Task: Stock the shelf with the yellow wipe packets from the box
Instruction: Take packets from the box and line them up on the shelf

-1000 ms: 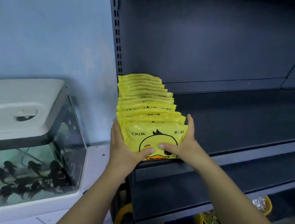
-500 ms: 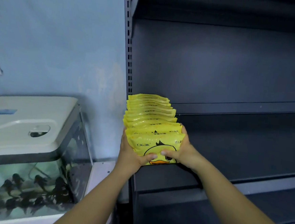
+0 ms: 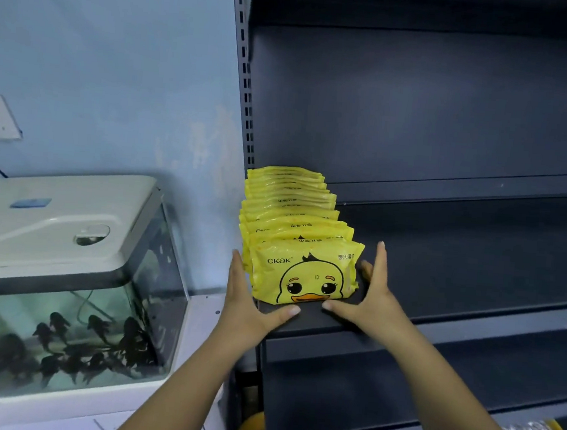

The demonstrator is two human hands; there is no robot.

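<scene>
The row of yellow wipe packets (image 3: 294, 236) runs near-to-far along the shelf (image 3: 441, 261), flanked by the open-fingered left hand (image 3: 245, 300) and right hand (image 3: 370, 299).

Row of yellow wipe packets (image 3: 302, 236) w/ duck face print, standing upright front-to-back, at left end of dark shelf (image 3: 458, 262), front pkt near front edge, rear pkts near back panel.
</scene>
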